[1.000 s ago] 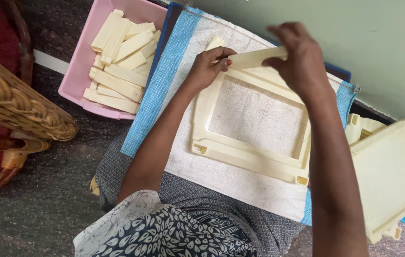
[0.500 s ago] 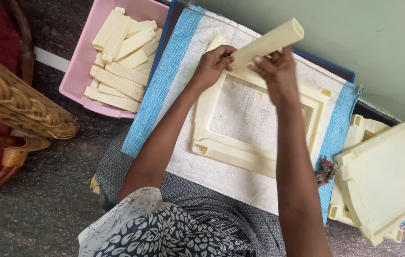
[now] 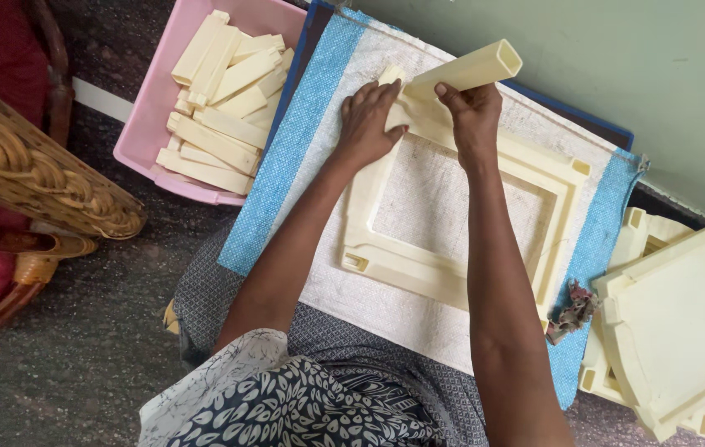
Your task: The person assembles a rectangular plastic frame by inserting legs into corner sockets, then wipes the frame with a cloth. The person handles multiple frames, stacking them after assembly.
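Hands meet at the 12 o'clock corner of a cream plastic frame [image 3: 460,240], which is laid flat on a woven mat [image 3: 311,141]. The right hand [image 3: 470,112] is closed around a hollow cream bar [image 3: 468,70]. The left hand [image 3: 366,122] is pressed on that corner, apparently open. At 10 o'clock, a pink tub [image 3: 150,116] is filled with similar bars.
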